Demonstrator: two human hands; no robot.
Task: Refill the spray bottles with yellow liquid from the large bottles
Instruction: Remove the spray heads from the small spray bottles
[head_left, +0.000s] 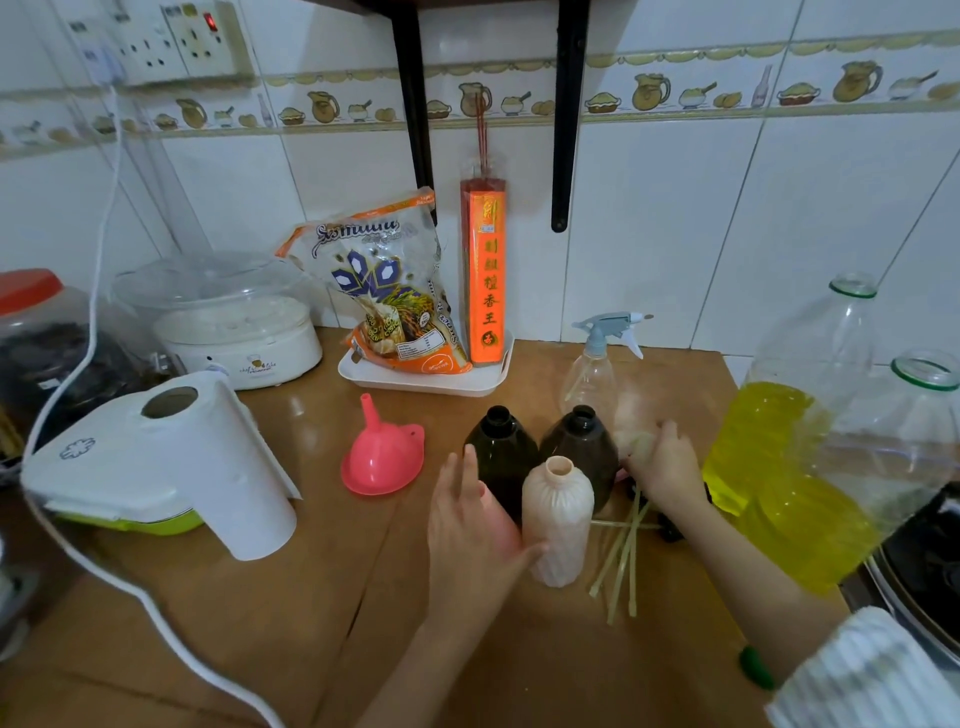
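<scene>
Two dark brown bottles (501, 452) (579, 441) stand uncapped mid-table, with a ribbed beige bottle (558, 519) in front of them. My left hand (470, 525) lies flat beside the beige bottle, fingers straight, the thumb touching its lower side. My right hand (667, 467) grips a pale bottle (631, 415) blurred by motion, just right of the brown bottles. Behind them stands a clear spray bottle (592, 369) with a grey trigger head. Pale dip tubes (623, 551) lie loose on the table. A pink funnel (384, 454) sits mouth down. A large open bottle (779, 467) holds yellow liquid.
A second large clear bottle (924, 415) stands far right above a stove edge (914, 571). A paper towel roll (218, 462) and a white cable (104, 566) lie on the left. A white tray (421, 384) holds a rice bag and an incense box. A green cap (756, 667) lies near my right sleeve.
</scene>
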